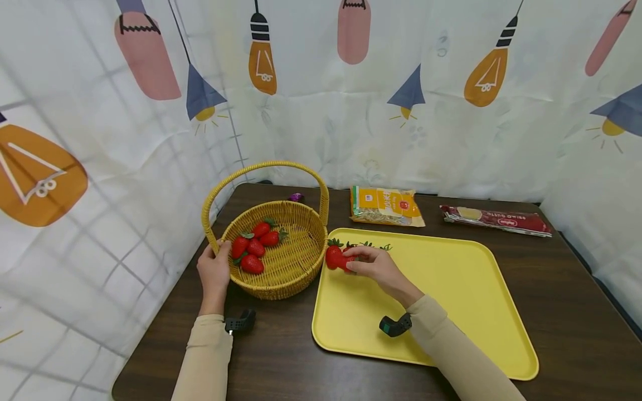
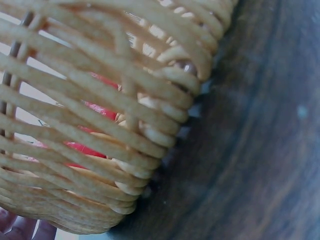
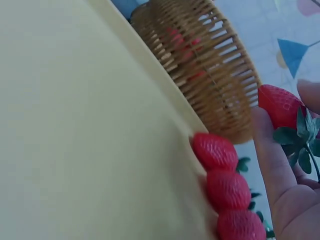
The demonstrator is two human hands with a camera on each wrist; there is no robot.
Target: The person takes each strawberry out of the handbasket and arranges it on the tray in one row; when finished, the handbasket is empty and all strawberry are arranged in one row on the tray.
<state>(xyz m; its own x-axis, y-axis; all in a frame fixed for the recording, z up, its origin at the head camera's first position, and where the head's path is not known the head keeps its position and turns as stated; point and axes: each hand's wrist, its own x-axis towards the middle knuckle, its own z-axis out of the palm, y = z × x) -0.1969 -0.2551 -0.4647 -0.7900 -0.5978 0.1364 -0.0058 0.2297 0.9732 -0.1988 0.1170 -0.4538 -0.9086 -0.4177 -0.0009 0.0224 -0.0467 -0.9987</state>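
Note:
The left hand (image 1: 214, 273) grips the left rim of a yellow wicker basket (image 1: 301, 250), close to where its tall handle meets the rim. In the left wrist view its fingers (image 2: 19, 228) show beneath the woven wall. Several red strawberries (image 1: 256, 247) with green leaves lie in the basket's left half. Over the left edge of a yellow tray (image 1: 426, 295), the right hand (image 1: 376, 268) pinches a strawberry (image 3: 281, 106) between thumb and fingers, leaves toward the palm. A row of strawberries (image 3: 227, 191) lies along the tray's edge, partly hidden by the right hand in the head view.
Behind the tray lie a yellow and clear food packet (image 1: 386, 206) and a long red packet (image 1: 496, 220). A small purple item (image 1: 296, 197) sits behind the basket. Everything stands on a dark wooden table (image 1: 281, 356), with a patterned curtain (image 1: 321, 128) around it.

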